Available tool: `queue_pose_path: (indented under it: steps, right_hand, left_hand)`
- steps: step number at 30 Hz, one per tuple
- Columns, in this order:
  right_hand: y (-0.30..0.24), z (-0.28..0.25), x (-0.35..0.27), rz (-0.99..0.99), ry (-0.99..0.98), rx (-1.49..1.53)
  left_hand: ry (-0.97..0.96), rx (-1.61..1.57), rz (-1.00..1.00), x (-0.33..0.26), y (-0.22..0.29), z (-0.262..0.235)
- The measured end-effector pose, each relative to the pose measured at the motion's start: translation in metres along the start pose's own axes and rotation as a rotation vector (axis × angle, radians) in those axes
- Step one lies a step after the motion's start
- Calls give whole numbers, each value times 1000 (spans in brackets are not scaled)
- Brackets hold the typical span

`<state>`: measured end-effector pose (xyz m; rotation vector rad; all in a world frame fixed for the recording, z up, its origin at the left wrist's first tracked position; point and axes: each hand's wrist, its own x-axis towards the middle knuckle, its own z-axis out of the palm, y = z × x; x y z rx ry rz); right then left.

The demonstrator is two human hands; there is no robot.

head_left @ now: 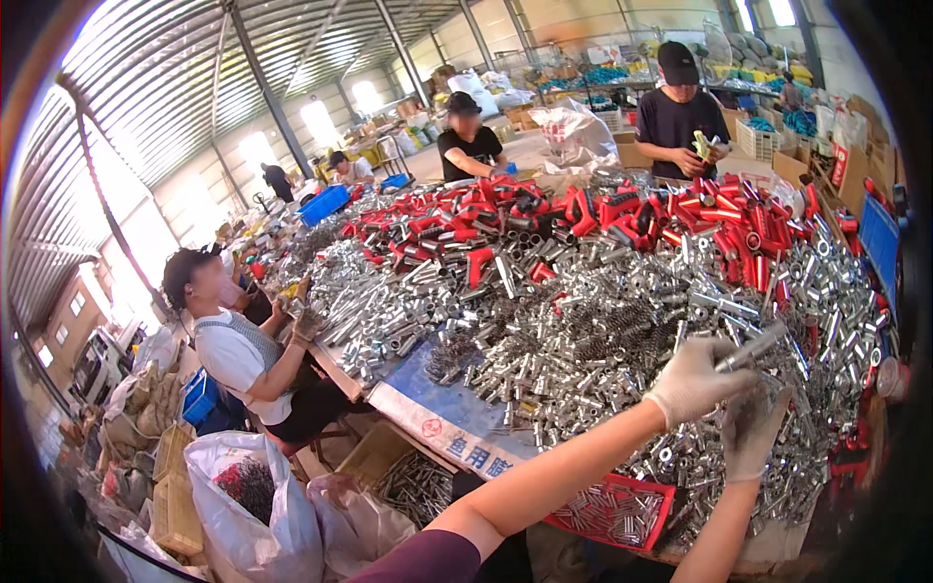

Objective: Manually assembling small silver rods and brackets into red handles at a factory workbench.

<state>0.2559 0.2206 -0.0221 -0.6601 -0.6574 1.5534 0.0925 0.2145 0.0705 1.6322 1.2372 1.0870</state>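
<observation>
My left hand (pixel 695 381), in a pale work glove, is closed around a silver metal tube (pixel 756 347) over the right part of the parts heap. Just below it is my right hand (pixel 750 435), also gloved and stained dark. Its fingers point up and look stretched out, though the left hand covers some of them. Whether it touches the tube I cannot tell. Beneath both hands spreads a heap of silver metal fittings (pixel 583 374), with dark coil springs (pixel 632 335) mixed in.
Red tool housings (pixel 466 209) lie piled at the table's far side. A red tray (pixel 612 510) of small pins sits at the near edge. One co-worker (pixel 243 355) sits at the left; two others stand opposite. White sacks (pixel 253 505) and crates stand at the lower left.
</observation>
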Motion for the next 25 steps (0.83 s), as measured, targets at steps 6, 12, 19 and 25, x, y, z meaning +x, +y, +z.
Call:
queue_pose_path:
  steps: [6,12,19,25]
  right_hand:
    - [29,-68,31,-185,-141,29]
    - [15,-55,20,-229,-109,51]
    - [20,-19,14,-511,-25,-472]
    - [22,-24,21,-534,29,-549]
  left_hand:
    - [-153,-239,-140,10,-16,18]
    - [-124,-611,-325,13,-24,21]
    - [-57,-880,-538,23,-39,28]
    - [-28,-888,-476,31,-37,39]
